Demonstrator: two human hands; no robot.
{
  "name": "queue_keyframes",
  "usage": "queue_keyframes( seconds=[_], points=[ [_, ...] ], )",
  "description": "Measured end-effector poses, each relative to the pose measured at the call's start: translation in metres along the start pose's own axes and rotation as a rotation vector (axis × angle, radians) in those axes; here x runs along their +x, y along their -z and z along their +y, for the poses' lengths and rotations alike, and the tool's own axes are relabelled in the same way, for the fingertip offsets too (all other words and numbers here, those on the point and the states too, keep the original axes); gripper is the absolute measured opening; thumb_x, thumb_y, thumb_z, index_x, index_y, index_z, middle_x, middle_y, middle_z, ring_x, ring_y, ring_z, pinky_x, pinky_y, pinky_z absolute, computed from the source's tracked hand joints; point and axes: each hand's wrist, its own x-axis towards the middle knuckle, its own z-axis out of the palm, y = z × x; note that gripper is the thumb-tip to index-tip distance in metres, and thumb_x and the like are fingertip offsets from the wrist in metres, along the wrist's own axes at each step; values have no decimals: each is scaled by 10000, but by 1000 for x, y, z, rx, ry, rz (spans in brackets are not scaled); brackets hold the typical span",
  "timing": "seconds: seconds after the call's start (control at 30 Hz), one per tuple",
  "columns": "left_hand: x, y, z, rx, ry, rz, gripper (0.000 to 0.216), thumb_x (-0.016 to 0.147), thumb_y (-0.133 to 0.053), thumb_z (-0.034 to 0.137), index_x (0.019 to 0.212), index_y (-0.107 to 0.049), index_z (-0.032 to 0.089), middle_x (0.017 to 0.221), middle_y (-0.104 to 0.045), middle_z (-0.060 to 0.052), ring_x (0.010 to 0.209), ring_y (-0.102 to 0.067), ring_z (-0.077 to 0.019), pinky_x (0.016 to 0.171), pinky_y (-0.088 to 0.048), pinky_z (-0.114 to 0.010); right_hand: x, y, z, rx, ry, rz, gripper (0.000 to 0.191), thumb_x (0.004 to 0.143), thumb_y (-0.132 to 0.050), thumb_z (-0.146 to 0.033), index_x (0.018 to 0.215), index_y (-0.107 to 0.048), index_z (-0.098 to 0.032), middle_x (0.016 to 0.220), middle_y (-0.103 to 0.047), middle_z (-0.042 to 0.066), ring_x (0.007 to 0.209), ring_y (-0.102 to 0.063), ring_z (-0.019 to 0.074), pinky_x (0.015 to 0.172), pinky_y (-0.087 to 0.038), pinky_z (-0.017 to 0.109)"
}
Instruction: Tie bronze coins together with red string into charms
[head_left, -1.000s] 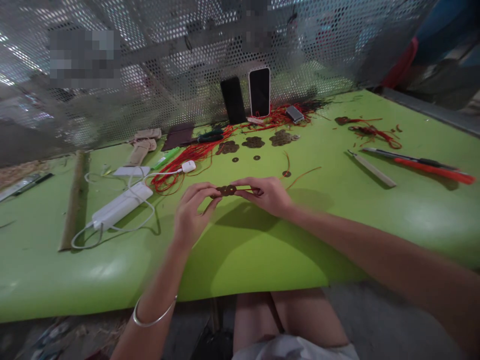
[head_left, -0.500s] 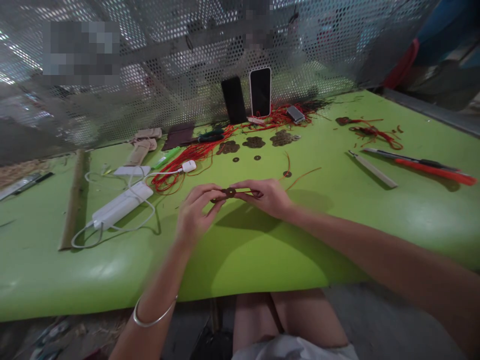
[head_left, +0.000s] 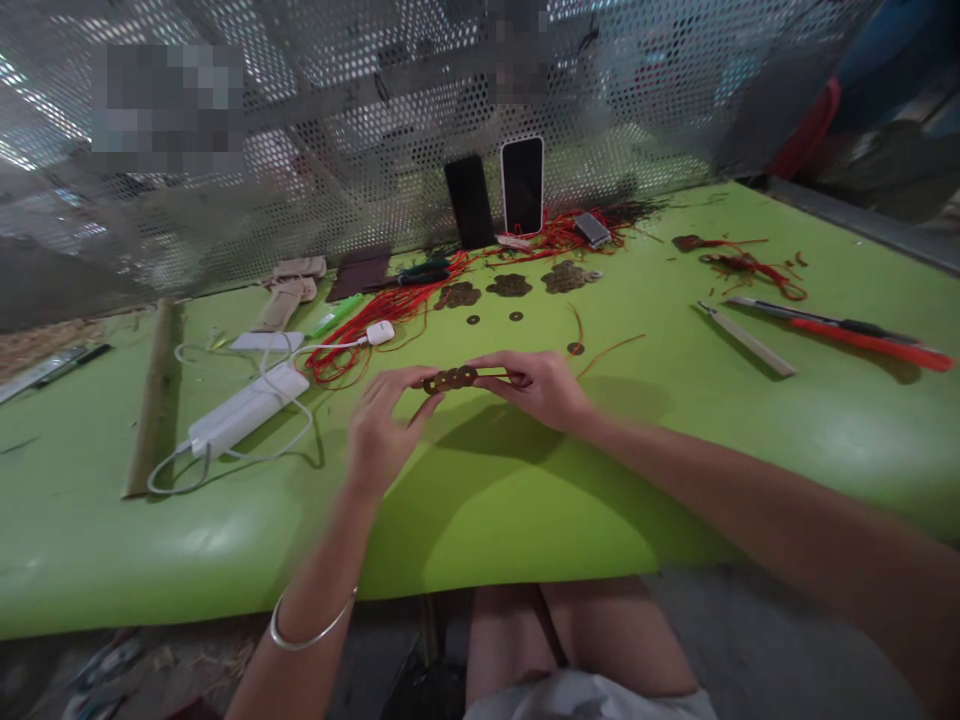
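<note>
Pinched between the fingertips of both hands was a short row of dark round bronze coins point(head_left: 450, 379), overlapping edge to edge and held just above the table. Left hand point(head_left: 384, 425) gripped the row's left end with thumb and forefingers closed on it; right hand point(head_left: 541, 388) closed on the right end, where a thin red cord ran along the coins.

From largest to smallest, the surroundings were these. A bright green glossy tabletop point(head_left: 525, 500) filled the middle of the view, backed at 12 o'clock by a perforated grey metal screen point(head_left: 337, 150). At 9 o'clock lay a long wooden stick point(head_left: 154, 395), and beside it a white oblong power bank point(head_left: 247, 408) with a looped white cable. A tangle of red cord point(head_left: 375, 315) spread between 10 and 12 o'clock. Two smartphones stood upright against the screen at 12 o'clock, one black point(head_left: 469, 200) and one white-edged point(head_left: 523, 185). At 3 o'clock lay a red-handled tool point(head_left: 862, 338) and a pale flat stick point(head_left: 746, 338). Just beyond the hands at 12 o'clock sat three small piles of coins point(head_left: 510, 285), with single loose coins point(head_left: 515, 316) nearer. A thin silver bangle point(head_left: 311, 630) circled the left wrist at 7 o'clock.
</note>
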Motion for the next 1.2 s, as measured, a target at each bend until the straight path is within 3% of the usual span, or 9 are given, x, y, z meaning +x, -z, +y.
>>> queue_keyframes(
  seconds=[0.53,0.7,0.8,1.03,1.2],
  points=[
    [0,0,-4,-13,-25,-55,212,789,-661,250,997,-652,211,931,-695,-52,866,-635,-176,810,-504,-328,1,3,-1,55,13,-74,314,862,-562,-401,1035,-701,-180,639,-618,-4,468,-355,57,467,-266,208],
    [-1,-3,-2,-34,-13,-67,331,736,-716,306,1033,-625,193,942,-675,-59,883,-620,-181,811,-505,-334,0,1,-1,76,26,-67,277,853,-584,-368,1016,-708,-182,655,-643,-2,457,-347,56,467,-275,201],
    [-1,-3,-1,-14,-31,-60,252,753,-700,303,972,-639,192,885,-680,-47,834,-625,-170,776,-508,-317,0,0,-1,71,19,-87,277,854,-581,-374,1013,-708,-187,671,-647,-1,461,-353,55,472,-281,197],
    [0,-3,-6,-11,-58,-44,222,754,-699,329,936,-668,204,864,-700,-47,793,-635,-167,758,-502,-316,2,3,1,13,-15,-114,365,839,-586,-436,1088,-662,-179,505,-388,-77,445,-255,60,449,-207,212],
    [0,-2,-5,-17,-63,-44,211,747,-709,305,930,-670,209,849,-701,-41,786,-635,-164,747,-502,-305,1,4,1,26,-14,-116,287,837,-596,-401,990,-701,-182,505,-361,-79,444,-262,54,452,-202,210]
  ],
)
